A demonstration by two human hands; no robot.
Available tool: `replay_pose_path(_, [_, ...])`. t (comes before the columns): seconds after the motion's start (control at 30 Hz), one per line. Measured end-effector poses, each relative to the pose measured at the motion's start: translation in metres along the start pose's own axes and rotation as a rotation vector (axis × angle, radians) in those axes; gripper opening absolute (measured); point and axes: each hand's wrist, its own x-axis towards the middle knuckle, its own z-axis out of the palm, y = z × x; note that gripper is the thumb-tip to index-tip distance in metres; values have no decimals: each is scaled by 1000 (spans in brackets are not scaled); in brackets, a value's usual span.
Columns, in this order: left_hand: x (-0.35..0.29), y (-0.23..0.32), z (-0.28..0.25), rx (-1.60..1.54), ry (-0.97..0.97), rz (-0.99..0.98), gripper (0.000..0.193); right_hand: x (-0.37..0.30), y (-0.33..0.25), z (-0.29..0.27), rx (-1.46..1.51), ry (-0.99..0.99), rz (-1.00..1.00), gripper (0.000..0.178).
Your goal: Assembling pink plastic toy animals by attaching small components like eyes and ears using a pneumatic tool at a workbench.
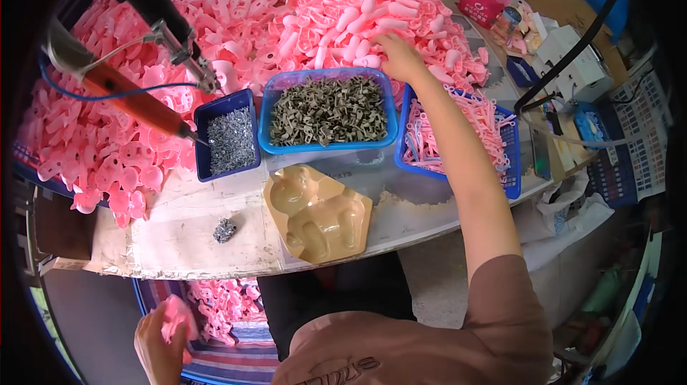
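My right hand [401,60] reaches forward onto a heap of pink plastic parts [351,20]; its fingers look spread, with the tips among rounded, elongated pieces. Down at the lower left, my left hand [156,348] grips a pink plastic part [176,319], partly covered by the fingers. That hand is over a striped, lined container [232,365] where more pink parts [223,306] lie. On the table in front of me rests a tan moulded holder [318,217] with shaped hollows, and nothing sits in it.
Blue trays hold small screws [230,140], dark metal clips [325,109] and pink sticks [458,134]. An orange power screwdriver [136,102] hangs at the left by hollow pink shells [93,127]. A screw clump [224,230] lies near the edge. A white box [572,63] stands right.
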Motion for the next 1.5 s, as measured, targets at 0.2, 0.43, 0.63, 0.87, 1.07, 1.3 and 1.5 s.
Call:
replay_pose_path(0.2, [-3,-30,43,49,171,91,47,13,7,4,107,-9,-121,27])
replay_pose_path(0.43, [71,123,63,-440,-71,865,44,-22,-12,-89,523,-138,212,37])
replay_pose_path(0.63, [105,227,111,-373,363,1083,50,-111,-128,-93,697,-859,182,42])
replay_pose_path(0.87, [105,212,130,-473,455,1102,49,-47,-40,-48,380,-351,153,31])
replay_pose_path(1.07, [94,183,147,-473,491,1042,37,15,65,4,-463,-17,-182,31])
replay_pose_path(1.3, [80,167,157,-489,510,972,40,-9,12,-34,-174,292,-220,23])
replay_pose_path(1.5, [79,179,163,-530,495,926,35,-50,-43,-60,342,-3,-115,19])
